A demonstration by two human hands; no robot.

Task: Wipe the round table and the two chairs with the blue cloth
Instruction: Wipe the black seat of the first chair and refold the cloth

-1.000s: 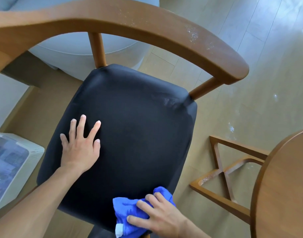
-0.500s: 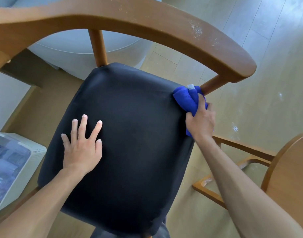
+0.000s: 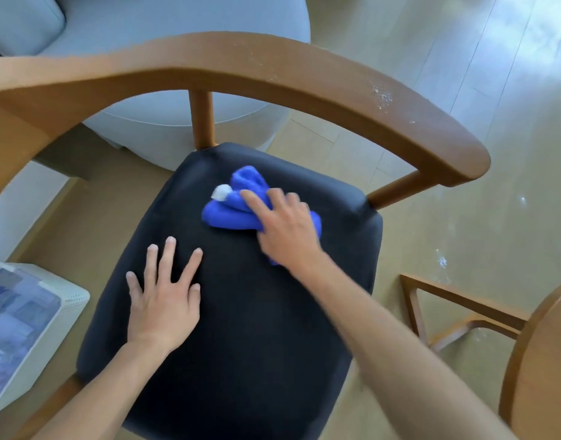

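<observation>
I count one chair in full, one cloth and two bare hands in my view. At the far left I see a white boxy appliance with a glossy top (image 3: 25,325) standing on the floor, just beside the wooden armchair with a curved brown back rail and black padded seat (image 3: 247,328) that fills most of my view. My left hand (image 3: 163,296) lies flat on the seat's left half, palm down, its fingers straight and spread wide, holding nothing. To its right, toward the back of the seat, my right hand (image 3: 285,227) presses down on the bunched blue cloth with a small white tag (image 3: 231,208); the fingers lie over the cloth, though motion blur keeps me from telling whether they curl around it. The cloth sits on the seat, clear of the rail. On the right end of the rail I see a patch of pale specks (image 3: 382,96). Behind the chair stands a rounded pale grey upholstered piece (image 3: 177,20). The floor is light wooden planking (image 3: 463,42) with bright glare and a few white flecks. At the right edge I see part of the round brown wooden table (image 3: 546,369), with a wooden frame (image 3: 457,303) low beside it.
</observation>
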